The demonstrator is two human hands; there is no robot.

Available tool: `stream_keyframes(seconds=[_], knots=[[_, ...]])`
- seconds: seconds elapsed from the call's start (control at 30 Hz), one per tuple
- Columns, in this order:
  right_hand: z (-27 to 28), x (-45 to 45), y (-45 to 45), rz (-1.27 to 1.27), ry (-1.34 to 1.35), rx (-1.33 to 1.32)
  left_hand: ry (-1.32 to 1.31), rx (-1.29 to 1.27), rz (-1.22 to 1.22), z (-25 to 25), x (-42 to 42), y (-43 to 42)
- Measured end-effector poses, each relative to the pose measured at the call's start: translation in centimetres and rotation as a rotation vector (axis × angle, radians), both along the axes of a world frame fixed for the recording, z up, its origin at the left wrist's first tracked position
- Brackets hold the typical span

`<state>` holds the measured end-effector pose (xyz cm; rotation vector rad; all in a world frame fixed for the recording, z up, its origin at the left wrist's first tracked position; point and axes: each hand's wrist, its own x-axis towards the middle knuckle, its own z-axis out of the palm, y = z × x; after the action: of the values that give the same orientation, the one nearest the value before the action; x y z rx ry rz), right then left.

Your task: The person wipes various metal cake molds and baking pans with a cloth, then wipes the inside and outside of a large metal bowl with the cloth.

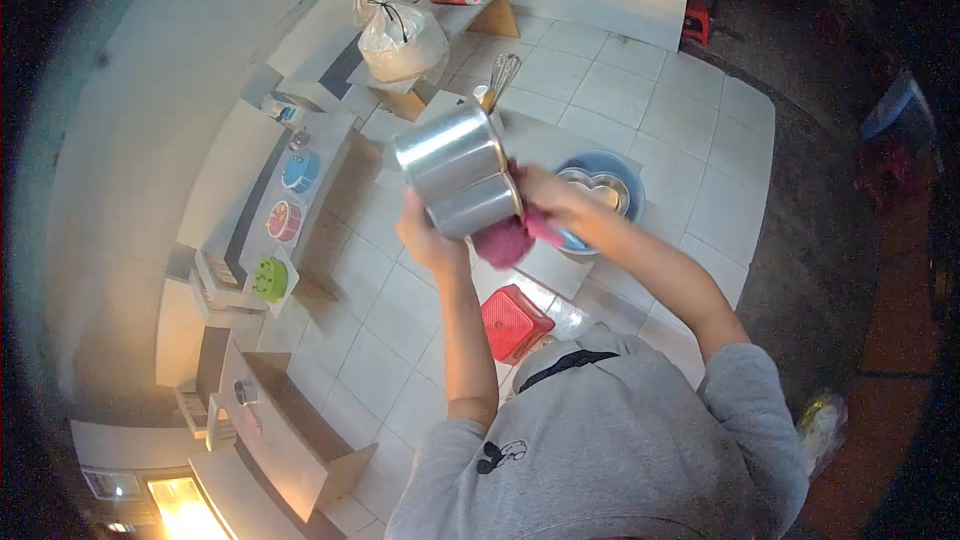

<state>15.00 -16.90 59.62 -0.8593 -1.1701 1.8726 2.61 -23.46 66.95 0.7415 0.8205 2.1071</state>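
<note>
A two-lobed metal cake tin (455, 162) is hanging in mid-air in front of the person, its shiny outer wall facing up and its rim turning toward three o'clock. The left hand (428, 230) is gripping it at the wall, around seven o'clock. At the tin's rim, the right hand (550, 197), slightly blurred, is clutching a maroon cloth (503, 243), which is bunching and drooping toward five o'clock.

Outward from the tin, a blue basin (634, 180) is sitting at three o'clock, with a heart-shaped tin (611, 183) lying inside it. A wire whisk (505, 70) is standing at one o'clock, and a red plastic object (515, 322) is resting on the tiles at five. Toward eleven, a tied plastic bag (408, 43) is slumping on a low shelf. Around nine, blue (300, 171) and pink cake-like items (284, 221) are standing on another shelf, a green one (269, 279) sitting at eight.
</note>
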Motion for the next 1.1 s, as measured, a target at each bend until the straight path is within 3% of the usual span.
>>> stream_keyframes(seconds=[0.07, 0.13, 0.2, 0.27, 0.3, 0.33, 0.37, 0.4, 0.43, 0.47, 0.53, 0.6, 0.67, 0.73, 0.87, 0.93, 1.0, 1.07, 1.1], knots=[[2.7, 0.0, -3.6, -0.074, 0.298, -0.236, 0.47, 0.013, 0.007, -1.9, -1.9, 1.6], [2.4, 1.2, -4.0, 0.0, 0.263, -0.229, 0.601, 0.008, 0.097, -3.9, -2.9, 2.1], [2.8, 2.2, -5.0, 0.029, 0.297, -0.311, 1.078, 0.185, 0.175, -4.4, -3.5, 2.3], [3.8, 4.0, -6.3, 0.104, 0.326, -0.358, 0.983, 0.167, 0.204, -4.9, -2.5, 2.8], [4.9, 5.2, -7.3, 0.08, 0.188, -0.335, 0.891, 0.148, 0.245, -5.3, -2.0, 3.1], [5.8, 6.2, -8.0, 0.061, 0.051, -0.31, 0.624, -0.119, 0.117, -6.1, -2.6, 3.8], [6.1, 7.5, -8.1, 0.061, 0.048, -0.316, 0.252, -0.175, -0.188, -5.5, -3.4, 4.1], [6.2, 9.0, -7.8, -0.04, -0.256, -0.01, -0.131, -0.222, -0.48, -4.9, -4.3, 4.4], [6.5, 9.8, -7.5, -0.138, -0.555, 0.299, -0.15, -0.312, -0.591, -5.9, -5.2, 5.2], [7.2, 10.0, -7.3, -0.136, -0.557, 0.289, -0.194, -0.404, -0.68, -7.3, -6.0, 6.0], [8.4, 9.7, -7.2, -0.502, -0.902, 0.941, -0.069, -0.338, -1.07, -9.4, -5.7, 5.7], [7.9, 7.6, -6.5, -0.439, -0.853, 1.28, -0.019, -0.642, -1.186, -10.9, -3.7, 5.7], [6.8, 6.4, -6.5, -0.08, -0.967, 1.621, -0.054, -0.722, -1.206, -10.8, -1.3, 4.8], [5.3, 5.3, -6.7, 0.046, -0.91, 1.879, -0.091, -0.801, -1.221, -10.6, -0.3, 3.8], [2.8, 5.7, -6.6, -0.052, -0.865, 1.846, 0.001, -0.917, -1.054, -8.5, 0.1, 2.0], [2.4, 6.2, -5.2, -0.285, -0.945, 1.607, -0.1, -0.729, -1.014, -9.9, -0.3, 2.3], [1.5, 5.8, -4.8, -0.348, -0.923, 1.488, -0.057, -0.753, -0.919, -10.5, -0.4, 2.5], [-0.2, 5.0, -4.3, -0.599, -0.801, 1.123, 0.034, -0.741, -0.852, -11.0, -0.6, 2.4], [-1.2, 5.0, -4.3, -0.597, -0.803, 1.121, 0.032, -0.743, -0.853, -11.3, -0.8, 2.1]])
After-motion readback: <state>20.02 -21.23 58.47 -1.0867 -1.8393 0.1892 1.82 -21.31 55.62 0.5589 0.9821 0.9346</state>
